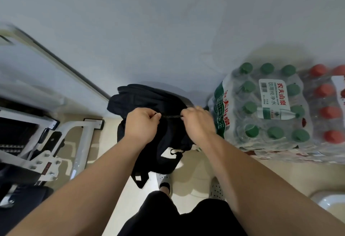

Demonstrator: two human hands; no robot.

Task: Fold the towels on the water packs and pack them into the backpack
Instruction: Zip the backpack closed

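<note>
A black backpack (149,97) hangs in front of me, lifted off the floor against a pale wall. My left hand (141,123) and my right hand (197,122) are both closed on its top edge, with a thin black strap or zipper line (171,116) stretched between them. A loose black shoulder strap (141,178) dangles below. To the right stands a shrink-wrapped water pack with green caps (268,105), and beside it a pack with red caps (328,105). No towel shows on the packs or anywhere else in view.
White metal-framed equipment (46,142) fills the left side on the beige floor. My feet in white perforated shoes (165,179) stand below the backpack. A white rounded object (326,200) sits at the lower right.
</note>
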